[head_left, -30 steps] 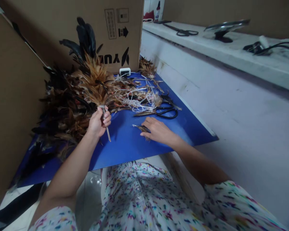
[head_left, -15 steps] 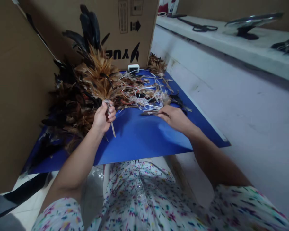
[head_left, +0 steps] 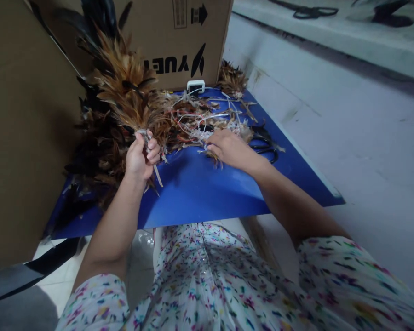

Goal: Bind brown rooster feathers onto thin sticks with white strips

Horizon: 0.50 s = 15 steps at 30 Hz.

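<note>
My left hand (head_left: 142, 155) is closed around the bound base of a feather duster (head_left: 129, 92). Its brown and black feathers fan upward, and a thin stick (head_left: 158, 175) juts out below my fist. My right hand (head_left: 227, 148) is at the front edge of a loose pile of feathers (head_left: 189, 110). Its fingers are pinched together, with small brown feathers (head_left: 215, 159) poking out under the fingertips. White plastic string (head_left: 203, 125) lies tangled just behind it. Black scissors handles (head_left: 267, 151) show beside my right wrist; the blades are hidden.
A blue tabletop (head_left: 200, 193) carries everything. Dark feathers (head_left: 96, 156) heap up at left. Cardboard boxes (head_left: 20, 115) stand left and behind. A white-framed object (head_left: 196, 86) and another feather bundle (head_left: 232, 79) sit at the back. A ledge with scissors (head_left: 315, 12) runs along the right wall.
My right hand has moved left from the scissors to the pile's front edge, where small feathers now show at its fingertips. My left hand still grips the duster. The camera view has shifted.
</note>
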Available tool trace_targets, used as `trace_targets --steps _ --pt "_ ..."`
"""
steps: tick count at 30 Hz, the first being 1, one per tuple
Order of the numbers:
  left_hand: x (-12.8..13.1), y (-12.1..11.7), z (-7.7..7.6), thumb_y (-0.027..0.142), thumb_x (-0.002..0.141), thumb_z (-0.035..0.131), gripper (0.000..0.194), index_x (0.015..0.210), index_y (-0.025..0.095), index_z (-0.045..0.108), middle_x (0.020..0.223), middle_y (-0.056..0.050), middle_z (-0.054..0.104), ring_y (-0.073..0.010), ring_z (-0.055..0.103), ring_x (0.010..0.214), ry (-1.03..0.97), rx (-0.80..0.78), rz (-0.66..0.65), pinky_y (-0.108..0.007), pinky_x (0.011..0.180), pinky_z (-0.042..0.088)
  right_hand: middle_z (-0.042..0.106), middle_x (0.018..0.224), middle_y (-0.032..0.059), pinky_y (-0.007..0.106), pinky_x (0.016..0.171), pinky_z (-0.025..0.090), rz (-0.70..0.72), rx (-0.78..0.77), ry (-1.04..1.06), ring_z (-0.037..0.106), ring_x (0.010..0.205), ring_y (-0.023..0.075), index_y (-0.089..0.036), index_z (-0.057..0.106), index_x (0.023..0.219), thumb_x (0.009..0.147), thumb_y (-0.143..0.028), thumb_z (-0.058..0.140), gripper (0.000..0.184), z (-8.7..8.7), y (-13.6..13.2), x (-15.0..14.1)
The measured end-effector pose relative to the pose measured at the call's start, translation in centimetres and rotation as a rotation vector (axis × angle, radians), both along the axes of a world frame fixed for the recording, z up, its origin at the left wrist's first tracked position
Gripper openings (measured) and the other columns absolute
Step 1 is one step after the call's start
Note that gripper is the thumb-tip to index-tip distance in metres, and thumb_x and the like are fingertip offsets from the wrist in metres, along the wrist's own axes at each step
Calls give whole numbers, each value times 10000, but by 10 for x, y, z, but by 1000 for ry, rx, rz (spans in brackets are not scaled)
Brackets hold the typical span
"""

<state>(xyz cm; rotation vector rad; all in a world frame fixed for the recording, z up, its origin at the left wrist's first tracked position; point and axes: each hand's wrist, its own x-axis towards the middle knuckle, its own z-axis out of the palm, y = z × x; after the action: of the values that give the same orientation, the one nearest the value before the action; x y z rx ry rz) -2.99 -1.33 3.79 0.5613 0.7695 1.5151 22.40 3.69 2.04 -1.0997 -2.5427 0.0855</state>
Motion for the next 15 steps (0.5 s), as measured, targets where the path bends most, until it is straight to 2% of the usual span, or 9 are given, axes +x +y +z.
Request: trace_targets --steps 4,7,11,15 --pt "-7 -1 8 474 973 497 353 813 175 594 566 53 424 -13 301 340 -7 13 40 -146 301 169 693 1077 140 399 965 445 85 -77 -23 611 1048 265 -113 700 1056 955 -179 511 225 -4 -5 -38" --pt "-12 1 7 476 988 460 376 810 173 594 569 51 424 -12 303 344 -13 33 47 -147 304 176 661 1187 149 370 925 459 81 -112 -66 603 1093 264 -108 655 1171 932 -138 530 271 -6 -2 -73" --pt "-16 3 7 471 1003 424 385 825 178 598 573 48 425 -19 299 350 7 34 63 -154 302 179 598 1316 132 355 887 451 89 4 -110 572 1149 264 -145 595 1263 934 -38 403 396 -8 16 -114" --pt "-16 3 8 463 1007 423 366 827 190 587 560 47 427 -27 298 348 14 40 76 -157 296 187 433 1553 72 330 857 455 107 -3 -108 573 1195 252 -247 486 1431 1016 -160 331 451 -12 44 -143"
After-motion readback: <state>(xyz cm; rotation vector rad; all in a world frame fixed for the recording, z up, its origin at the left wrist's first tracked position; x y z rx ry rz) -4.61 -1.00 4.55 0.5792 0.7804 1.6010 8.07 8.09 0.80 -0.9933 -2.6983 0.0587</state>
